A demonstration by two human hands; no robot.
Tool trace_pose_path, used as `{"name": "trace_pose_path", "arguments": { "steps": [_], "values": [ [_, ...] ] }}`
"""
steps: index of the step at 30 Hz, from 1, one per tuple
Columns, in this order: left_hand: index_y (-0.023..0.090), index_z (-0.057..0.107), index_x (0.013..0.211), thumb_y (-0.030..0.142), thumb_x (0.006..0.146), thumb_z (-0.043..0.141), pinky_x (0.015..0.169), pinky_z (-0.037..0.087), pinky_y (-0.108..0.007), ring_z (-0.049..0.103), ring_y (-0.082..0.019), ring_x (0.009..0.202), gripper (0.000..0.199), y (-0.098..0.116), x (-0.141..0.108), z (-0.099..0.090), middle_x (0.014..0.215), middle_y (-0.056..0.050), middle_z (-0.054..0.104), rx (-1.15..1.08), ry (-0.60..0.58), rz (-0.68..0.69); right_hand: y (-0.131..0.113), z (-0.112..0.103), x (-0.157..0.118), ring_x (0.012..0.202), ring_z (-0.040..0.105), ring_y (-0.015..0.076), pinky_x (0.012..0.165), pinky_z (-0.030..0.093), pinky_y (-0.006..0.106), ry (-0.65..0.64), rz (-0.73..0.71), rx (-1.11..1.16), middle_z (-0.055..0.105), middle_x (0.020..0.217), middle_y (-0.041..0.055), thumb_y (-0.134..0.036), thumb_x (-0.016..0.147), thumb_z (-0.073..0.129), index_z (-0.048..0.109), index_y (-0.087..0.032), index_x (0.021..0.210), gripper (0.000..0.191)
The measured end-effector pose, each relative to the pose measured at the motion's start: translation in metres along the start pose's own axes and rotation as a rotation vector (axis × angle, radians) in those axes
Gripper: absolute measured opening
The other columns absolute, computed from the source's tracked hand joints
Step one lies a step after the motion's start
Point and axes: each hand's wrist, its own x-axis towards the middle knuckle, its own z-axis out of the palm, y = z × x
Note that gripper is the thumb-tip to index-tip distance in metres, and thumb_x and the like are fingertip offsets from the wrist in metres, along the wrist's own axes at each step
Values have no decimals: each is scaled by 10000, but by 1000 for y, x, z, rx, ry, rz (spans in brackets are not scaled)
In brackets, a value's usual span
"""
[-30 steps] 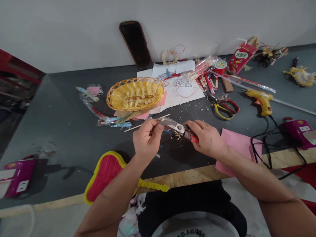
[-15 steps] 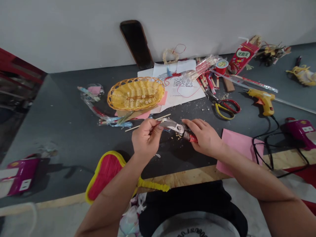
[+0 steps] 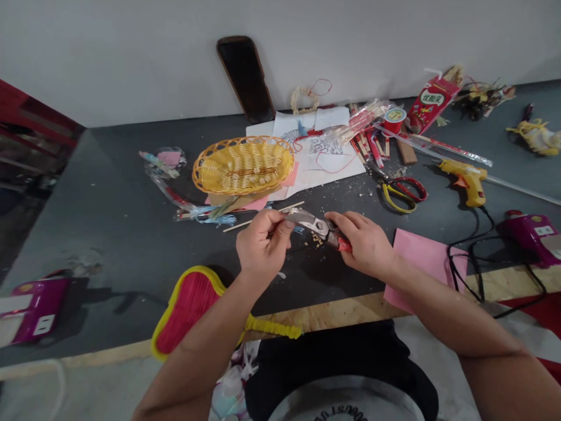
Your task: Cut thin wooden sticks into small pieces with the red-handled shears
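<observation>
In my right hand (image 3: 366, 241) is a pair of shears (image 3: 312, 223) with red grips and short metal blades, the fingers wrapped round the handles. The blades point left and reach the fingertips of my left hand (image 3: 263, 242). Thumb and forefinger of that hand are pinched together at the blade tips on something small and pale, mostly hidden. A thin wooden stick (image 3: 293, 206) passes behind the left fingers; whether they touch it I cannot tell. Small cut pieces (image 3: 316, 238) lie on the table under the shears.
Beyond the hands stands a yellow wicker basket (image 3: 243, 166) with small pieces inside. Scissors (image 3: 404, 195), a yellow glue gun (image 3: 467, 180) with a black cord, and pink paper (image 3: 423, 266) lie rightward. A red fan-shaped piece with yellow edging (image 3: 186, 313) is by my left forearm.
The whole view has shifted very slightly. Both hands and the shears keep nearly the same pose, with the left hand a touch further right.
</observation>
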Motion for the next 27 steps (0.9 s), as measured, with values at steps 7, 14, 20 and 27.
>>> {"name": "trace_pose_path", "arguments": {
  "steps": [7,14,20,27],
  "values": [
    [188,631,815,421,953,590,451,351,-213,466,-79,426,274,0,0,-4,500,53,522,21,-47,-17,3,2,1,1072,579,307,930,496,467,-30,-4,-33,646,1208,141,-121,775,531,453,-141,1439,669],
    [190,652,822,451,941,598,465,365,-222,506,-95,479,292,0,1,-3,567,21,589,2,-57,-34,3,1,0,1025,614,275,916,514,415,-40,-25,34,665,1136,130,-116,755,513,507,-134,1363,608],
    [184,652,829,455,945,592,458,368,-214,507,-87,471,300,3,0,-2,595,11,621,-18,-49,-40,-3,-5,-2,898,630,253,800,521,368,-37,19,-37,675,1051,111,-140,789,492,570,-159,1259,477],
    [197,623,878,388,882,683,444,419,-201,551,-88,415,200,3,3,2,550,45,628,-94,-7,-68,0,-2,2,1033,617,274,862,496,392,-24,37,-30,668,1180,123,-135,777,517,529,-175,1344,568]
  ]
}}
